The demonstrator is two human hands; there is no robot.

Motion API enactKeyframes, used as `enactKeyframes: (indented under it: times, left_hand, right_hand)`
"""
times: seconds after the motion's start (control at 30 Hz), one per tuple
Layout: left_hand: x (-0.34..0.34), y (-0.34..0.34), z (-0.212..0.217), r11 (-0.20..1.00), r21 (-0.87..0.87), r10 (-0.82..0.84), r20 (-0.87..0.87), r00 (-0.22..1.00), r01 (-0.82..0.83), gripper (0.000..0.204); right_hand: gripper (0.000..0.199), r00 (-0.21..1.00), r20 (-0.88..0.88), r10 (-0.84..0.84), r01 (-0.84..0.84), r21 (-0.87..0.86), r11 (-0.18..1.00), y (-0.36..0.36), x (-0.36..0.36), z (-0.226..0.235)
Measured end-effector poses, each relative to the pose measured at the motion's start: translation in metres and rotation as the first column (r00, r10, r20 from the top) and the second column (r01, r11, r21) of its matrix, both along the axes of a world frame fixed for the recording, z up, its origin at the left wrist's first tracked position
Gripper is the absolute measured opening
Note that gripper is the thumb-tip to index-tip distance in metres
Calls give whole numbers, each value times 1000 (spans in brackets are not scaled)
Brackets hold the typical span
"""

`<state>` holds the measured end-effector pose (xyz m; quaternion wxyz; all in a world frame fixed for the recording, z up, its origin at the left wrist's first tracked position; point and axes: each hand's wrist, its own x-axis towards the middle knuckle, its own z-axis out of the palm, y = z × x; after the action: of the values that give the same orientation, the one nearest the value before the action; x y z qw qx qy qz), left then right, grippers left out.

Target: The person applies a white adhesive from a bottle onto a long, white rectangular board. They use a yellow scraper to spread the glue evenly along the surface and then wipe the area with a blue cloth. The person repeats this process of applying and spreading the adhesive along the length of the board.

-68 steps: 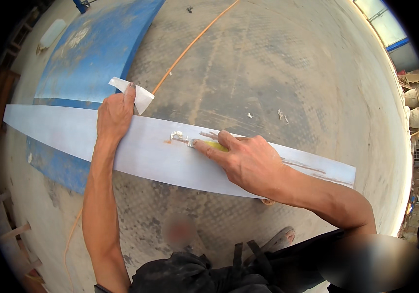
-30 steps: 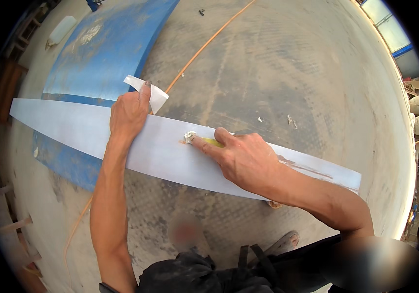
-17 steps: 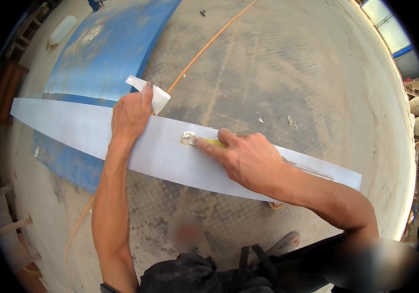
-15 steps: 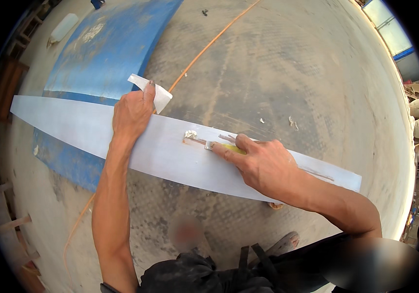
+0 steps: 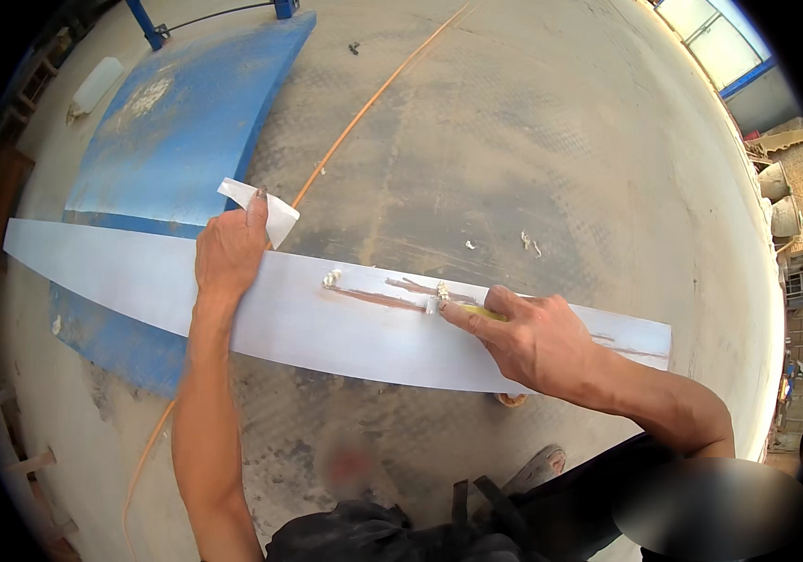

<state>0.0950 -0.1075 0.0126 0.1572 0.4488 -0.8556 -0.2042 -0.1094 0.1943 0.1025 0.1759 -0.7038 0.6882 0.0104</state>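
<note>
A long white tapered panel [image 5: 345, 328] lies crosswise before me, narrowing to a point on the left. In my right hand [image 5: 551, 342] is a small scraper with a yellow handle [image 5: 481, 311]; its flat metal blade rests on the panel. A white curl of peeled material [image 5: 443, 290] sits at the blade, and another white clump [image 5: 331, 278] lies farther left. Between them runs a brown streak [image 5: 378, 299]. My left hand [image 5: 233, 248] is closed on a folded piece of white sheet [image 5: 280, 220] at the panel's far edge, thumb pressed to it.
Behind and under the panel's left part is a dusty blue sheet [image 5: 172, 140]. An orange hose [image 5: 373, 101] runs across the floor. White scraps [image 5: 528, 242] lie beyond the panel, a white container [image 5: 97, 84] stands far left, and a round brown support [image 5: 511, 400] shows below the panel.
My right hand has drawn the scraper rightward along the panel, lengthening the brown streak, and a new white curl has gathered at the blade. My left hand keeps its hold; the whole view has shifted.
</note>
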Motion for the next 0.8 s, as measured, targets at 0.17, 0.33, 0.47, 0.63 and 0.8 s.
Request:
enactKeyframes:
  times: [0.17, 0.33, 0.47, 0.63, 0.8]
  left_hand:
    - [0, 0, 2, 999, 43, 1, 10, 1000, -2, 74]
    - [-2, 2, 3, 999, 39, 30, -17, 999, -29, 76]
    - [-1, 3, 2, 996, 76, 41, -57, 998, -37, 76]
    - [2, 1, -2, 995, 87, 47, -67, 997, -41, 77]
    - [-1, -5, -3, 999, 34, 5, -21, 1000, -4, 75]
  right_hand:
    - [61, 1000, 9, -16, 16, -20, 1000, 10, 1, -3]
    - [59, 1000, -14, -9, 8, -66, 998, 20, -3, -13]
    - [61, 1000, 18, -6, 7, -53, 999, 7, 4, -14]
    - [64, 1000, -7, 11, -11, -18, 1000, 17, -2, -13]
    - [64, 1000, 15, 20, -20, -50, 999, -13, 13, -13]
